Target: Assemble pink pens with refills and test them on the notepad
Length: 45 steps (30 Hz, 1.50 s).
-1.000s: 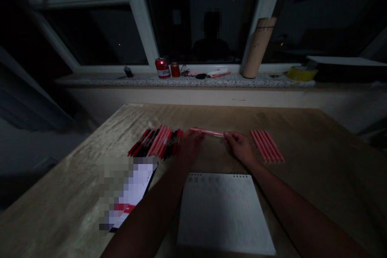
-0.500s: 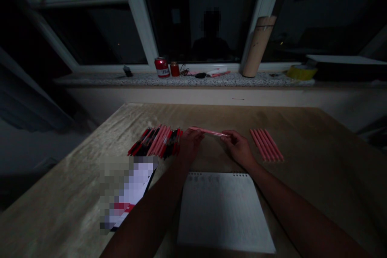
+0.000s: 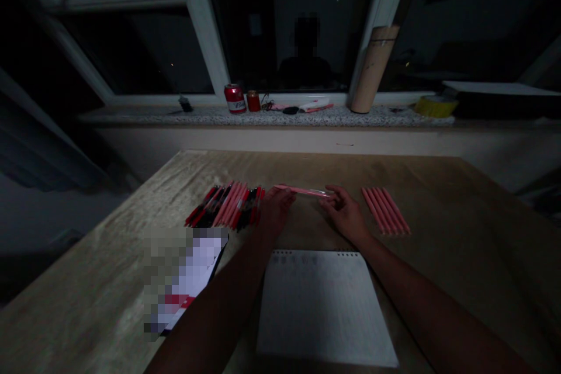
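A pink pen (image 3: 304,190) lies crosswise between my two hands, above the table beyond the notepad. My left hand (image 3: 279,203) is closed on its left end. At the other end, my right hand (image 3: 342,205) has its fingers bent around the tip, where a clear, shiny part shows. Just left of my left hand is a row of red, black and pink pens (image 3: 228,204), packed side by side. Several pink pens (image 3: 385,210) lie in a neat slanted row to the right of my right hand.
A spiral notepad (image 3: 326,307) lies between my forearms. Left of my left arm rests a phone (image 3: 197,274) with a lit screen. Along the windowsill (image 3: 210,117) stand a red can (image 3: 235,99), a small jar (image 3: 253,101), a tall tube (image 3: 376,69) and yellow tape (image 3: 435,106).
The fingers of my right hand have shifted slightly at the pen's right end, the index finger lifting a little. My left hand and the rows of pens stay where they were.
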Motion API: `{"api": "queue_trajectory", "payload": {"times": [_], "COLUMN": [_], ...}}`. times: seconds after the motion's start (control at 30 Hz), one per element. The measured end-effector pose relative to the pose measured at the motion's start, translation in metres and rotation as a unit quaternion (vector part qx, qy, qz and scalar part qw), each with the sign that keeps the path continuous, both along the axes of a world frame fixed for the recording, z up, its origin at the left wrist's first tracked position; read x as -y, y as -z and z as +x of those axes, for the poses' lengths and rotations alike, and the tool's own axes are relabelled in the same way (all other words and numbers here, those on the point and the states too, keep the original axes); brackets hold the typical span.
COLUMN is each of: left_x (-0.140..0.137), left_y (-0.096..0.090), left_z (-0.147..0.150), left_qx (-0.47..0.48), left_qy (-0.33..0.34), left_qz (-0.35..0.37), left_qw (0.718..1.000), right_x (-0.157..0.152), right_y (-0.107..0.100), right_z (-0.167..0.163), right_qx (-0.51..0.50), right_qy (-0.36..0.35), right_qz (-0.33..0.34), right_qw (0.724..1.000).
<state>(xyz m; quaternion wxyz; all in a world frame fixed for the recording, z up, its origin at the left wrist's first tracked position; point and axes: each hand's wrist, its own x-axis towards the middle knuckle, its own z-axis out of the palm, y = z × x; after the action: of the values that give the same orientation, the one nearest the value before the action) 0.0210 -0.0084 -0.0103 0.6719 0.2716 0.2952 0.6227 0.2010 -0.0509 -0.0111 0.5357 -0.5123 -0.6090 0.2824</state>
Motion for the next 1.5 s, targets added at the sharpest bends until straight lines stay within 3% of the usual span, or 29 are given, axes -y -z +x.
{"api": "queue_trajectory", "payload": {"times": [0.4, 0.67, 1.07, 1.5], "left_x": [0.002, 0.000, 0.002, 0.001], "left_y": [-0.001, 0.000, -0.002, -0.001], "left_z": [0.000, -0.001, 0.000, -0.001], "left_qx": [-0.003, 0.003, -0.001, -0.009], "left_qy": [0.027, 0.020, 0.025, 0.021], "left_qz": [0.030, 0.015, 0.010, -0.002], "left_qw": [0.999, 1.000, 1.000, 1.000], "right_x": [0.004, 0.003, 0.006, 0.003], "right_y": [-0.004, -0.001, -0.009, -0.002], "right_z": [0.001, -0.002, -0.001, 0.000], "right_qx": [0.100, 0.067, 0.115, 0.119], "right_qy": [-0.010, -0.001, -0.010, 0.032], "right_qz": [0.014, 0.014, 0.022, 0.049], "right_qw": [0.995, 0.998, 0.993, 0.991]}}
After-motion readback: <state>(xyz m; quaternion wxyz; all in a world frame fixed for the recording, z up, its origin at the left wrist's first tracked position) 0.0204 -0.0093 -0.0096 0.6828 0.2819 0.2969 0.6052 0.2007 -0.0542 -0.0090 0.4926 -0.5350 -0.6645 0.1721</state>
